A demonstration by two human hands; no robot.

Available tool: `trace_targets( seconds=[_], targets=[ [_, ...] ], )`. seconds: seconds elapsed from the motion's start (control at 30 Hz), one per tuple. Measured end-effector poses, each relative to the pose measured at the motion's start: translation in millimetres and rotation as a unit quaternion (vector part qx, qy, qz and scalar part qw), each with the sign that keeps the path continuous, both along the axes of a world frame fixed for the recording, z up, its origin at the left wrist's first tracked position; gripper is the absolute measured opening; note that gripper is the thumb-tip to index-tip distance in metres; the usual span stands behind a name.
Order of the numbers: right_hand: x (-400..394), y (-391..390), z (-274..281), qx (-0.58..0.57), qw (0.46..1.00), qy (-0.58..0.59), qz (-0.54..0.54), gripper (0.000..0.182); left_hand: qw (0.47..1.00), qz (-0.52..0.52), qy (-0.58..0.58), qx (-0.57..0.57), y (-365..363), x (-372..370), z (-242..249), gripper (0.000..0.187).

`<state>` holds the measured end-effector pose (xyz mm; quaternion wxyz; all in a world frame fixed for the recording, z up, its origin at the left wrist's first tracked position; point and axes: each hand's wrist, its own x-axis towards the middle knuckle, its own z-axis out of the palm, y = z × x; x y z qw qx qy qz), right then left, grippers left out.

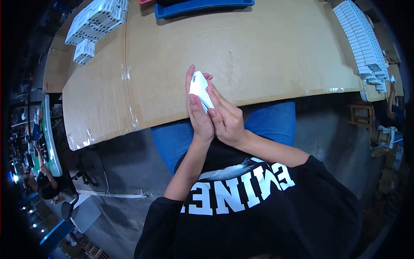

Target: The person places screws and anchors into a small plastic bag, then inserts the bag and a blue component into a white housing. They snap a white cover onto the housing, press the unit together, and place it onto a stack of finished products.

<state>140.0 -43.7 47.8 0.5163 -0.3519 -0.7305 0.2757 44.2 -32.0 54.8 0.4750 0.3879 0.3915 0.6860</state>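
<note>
Both of my hands hold a small white box [199, 87] just above the near edge of the cardboard-covered table [172, 56]. My left hand [199, 116] grips it from the left side, with the fingers up along the box. My right hand [226, 118] closes on its right side, fingertips on the box's edge. The box is tilted, with a small dark print near its top.
Stacks of small white boxes [97, 19] lie at the far left of the table, and a long row of white boxes [362, 39] runs along the right edge. A blue tray [202, 6] sits at the far edge. Another person [43, 181] works at the left.
</note>
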Motion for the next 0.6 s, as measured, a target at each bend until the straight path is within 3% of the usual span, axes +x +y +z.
trace_targets(
  seconds=[0.1,0.23,0.3,0.33,0.4,0.43,0.5,0.53,0.6],
  targets=[
    [3,1,-2,-0.011,1.0,-0.009,0.008,0.046,0.999,0.005,-0.045,-0.011,-1,0,-1,0.1],
    [-4,0,3,-0.044,0.999,0.022,0.009,0.045,1.0,0.017,-0.022,0.007,2,-1,4,0.1],
    [-2,6,9,-0.146,0.977,0.129,0.084,0.043,0.999,0.01,-0.04,0.003,1,-4,7,0.102],
    [-1,9,12,-0.142,0.978,0.128,0.084,0.043,1.0,0.014,-0.028,0.0,1,-5,8,0.103],
    [0,12,18,-0.302,0.93,0.203,0.054,0.041,0.999,0.017,0.045,-0.004,-1,-9,8,0.108],
    [2,14,22,-0.302,0.93,0.203,0.053,0.041,0.999,0.017,0.045,-0.004,-1,-9,6,0.108],
    [6,20,34,-0.466,0.842,0.254,0.1,0.042,0.982,0.015,0.179,0.06,-1,-9,2,0.106],
    [5,19,48,-0.491,0.82,0.274,0.108,0.045,0.976,0.015,0.204,0.073,1,-11,0,0.102],
    [2,16,50,-0.476,0.831,0.267,0.107,0.046,0.981,0.017,0.186,0.057,-2,-10,2,0.101]
  ],
)
